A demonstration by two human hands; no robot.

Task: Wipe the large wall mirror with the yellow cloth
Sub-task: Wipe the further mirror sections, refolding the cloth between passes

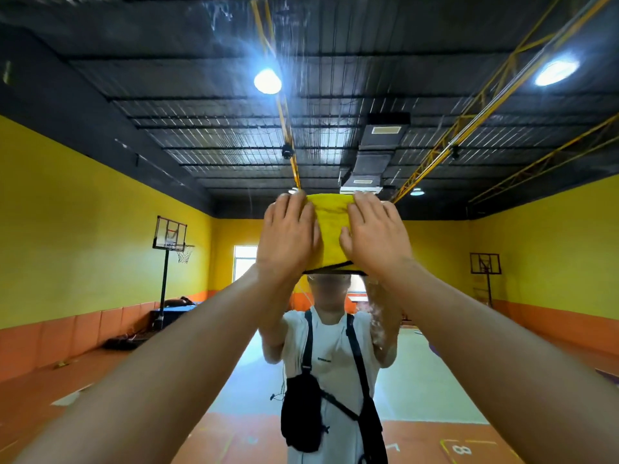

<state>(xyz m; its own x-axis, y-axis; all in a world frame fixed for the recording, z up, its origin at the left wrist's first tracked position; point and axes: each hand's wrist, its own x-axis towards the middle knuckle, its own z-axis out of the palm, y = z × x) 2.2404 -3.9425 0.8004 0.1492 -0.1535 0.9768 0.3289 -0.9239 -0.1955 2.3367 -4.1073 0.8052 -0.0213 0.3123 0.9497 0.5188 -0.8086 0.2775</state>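
A white numeral 8 (461, 449) is showing on the orange floor (234, 440), reflected low in the mirror (435, 95). A small dark print (324, 360) is sitting on the white shirt (335, 383), too small to read.

Your left arm (167, 370) and right arm (485, 349) reach up, nearly straight. Your left grip (288, 239) and right grip (376, 236) lie flat side by side, fingers extended.

Both forearms (174, 363) are bare, and the left hand (288, 239) and right hand (376, 236) are uncovered too. The reflected figure wears a white top (335, 370) with a small dark print on the chest. Black straps (308, 339) run over both shoulders – a black pouch (301, 413) hangs at the front, with one further strap crossing diagonally.
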